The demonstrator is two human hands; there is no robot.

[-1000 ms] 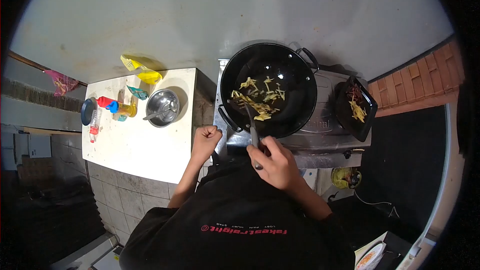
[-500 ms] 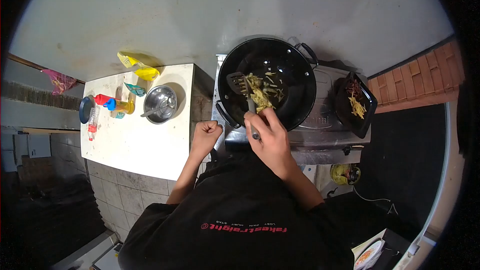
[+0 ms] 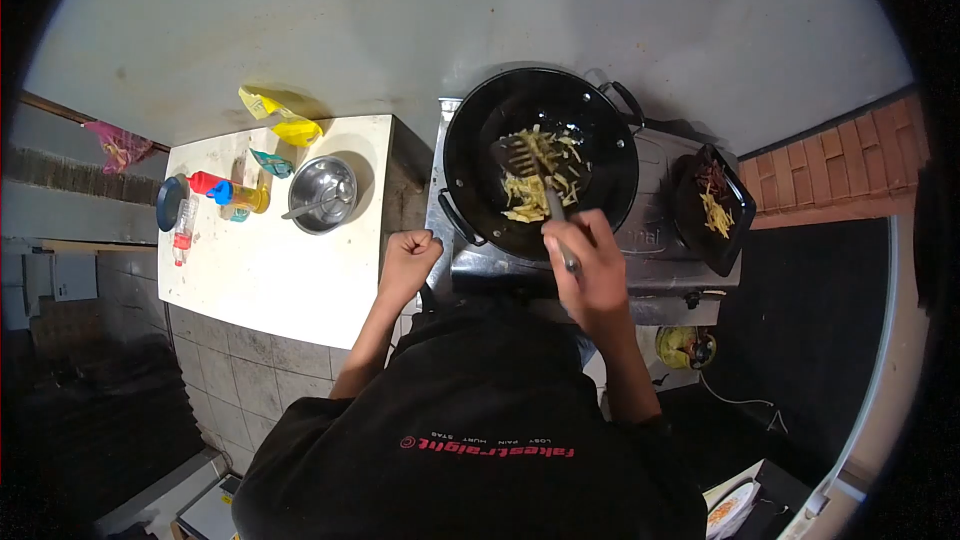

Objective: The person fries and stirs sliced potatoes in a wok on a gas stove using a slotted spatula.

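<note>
A black wok (image 3: 612,155) with two side handles sits on the stove and holds pale yellow-green strips of food (image 3: 525,198). My right hand (image 3: 592,265) is closed around the handle of a slotted spatula (image 3: 555,204). The spatula's dark slotted head is down among the strips, slightly blurred by motion. My left hand (image 3: 409,258) is a closed fist beside the wok's lower left, apart from its handle, with nothing showing in it.
A white table (image 3: 270,280) on the left bears a steel bowl (image 3: 322,195) with a spoon, a yellow packet (image 3: 296,130), and bottles (image 3: 243,196). Right of the wok, a black tray (image 3: 738,225) with food strips rests on the stove (image 3: 645,275). A gas cylinder (image 3: 683,348) stands below.
My right hand and the spatula have moved to the right. The strips in the wok are more spread out. My left fist stays nearly in place, shifted slightly.
</note>
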